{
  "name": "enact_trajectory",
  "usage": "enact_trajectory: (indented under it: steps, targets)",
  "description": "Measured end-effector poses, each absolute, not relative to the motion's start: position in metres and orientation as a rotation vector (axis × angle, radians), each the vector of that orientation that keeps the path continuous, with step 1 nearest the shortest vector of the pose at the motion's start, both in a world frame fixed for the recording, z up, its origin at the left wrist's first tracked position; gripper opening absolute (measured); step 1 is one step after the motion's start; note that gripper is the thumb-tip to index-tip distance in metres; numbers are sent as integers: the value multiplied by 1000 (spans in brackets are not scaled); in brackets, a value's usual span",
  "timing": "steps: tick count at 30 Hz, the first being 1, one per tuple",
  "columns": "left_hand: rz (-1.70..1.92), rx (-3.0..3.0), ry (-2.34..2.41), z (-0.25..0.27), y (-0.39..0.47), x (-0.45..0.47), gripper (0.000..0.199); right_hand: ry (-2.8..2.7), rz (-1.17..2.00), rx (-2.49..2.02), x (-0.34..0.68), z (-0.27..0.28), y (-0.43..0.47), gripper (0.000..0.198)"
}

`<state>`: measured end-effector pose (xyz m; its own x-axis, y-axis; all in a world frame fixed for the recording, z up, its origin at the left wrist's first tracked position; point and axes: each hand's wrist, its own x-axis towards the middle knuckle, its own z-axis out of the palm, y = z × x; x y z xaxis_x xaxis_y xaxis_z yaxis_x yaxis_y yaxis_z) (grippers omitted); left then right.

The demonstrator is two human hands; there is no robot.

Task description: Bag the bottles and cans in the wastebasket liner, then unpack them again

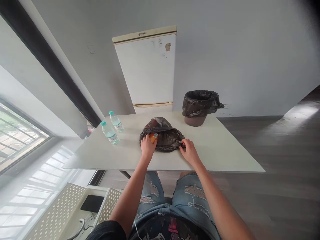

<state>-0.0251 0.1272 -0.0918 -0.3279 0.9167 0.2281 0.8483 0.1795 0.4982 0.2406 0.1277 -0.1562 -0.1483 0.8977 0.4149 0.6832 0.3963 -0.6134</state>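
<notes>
A black plastic bag [168, 140] lies on the white table, with a brownish-red shape [154, 123] showing through its far left side. My left hand [148, 146] is at the left part of the bag's mouth, its fingers closed around a small orange item [153, 137] with a pale blue-green label. What kind of item it is I cannot make out. At the bag's right edge my right hand [189, 149] pinches the gathered plastic between thumb and fingers. The inside of the bag is mostly hidden.
Two clear water bottles [110, 133] with teal caps stand on the table [225, 153] at left. A brown bin [195, 120] lined with a black bag stands at the back right. Behind is a white fridge [150, 70]; a cream perforated basket [67, 206] sits lower left.
</notes>
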Motion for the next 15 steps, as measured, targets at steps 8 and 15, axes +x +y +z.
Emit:
enact_trajectory:
  steps: [8, 15]
  targets:
    - [1764, 1490, 1543, -45, 73, -34, 51, -2046, 124, -1643, 226, -153, 122, 33]
    - [1919, 1161, 1226, -29, 62, -71, 57, -1700, 38, -1858, 236, -156, 118, 30]
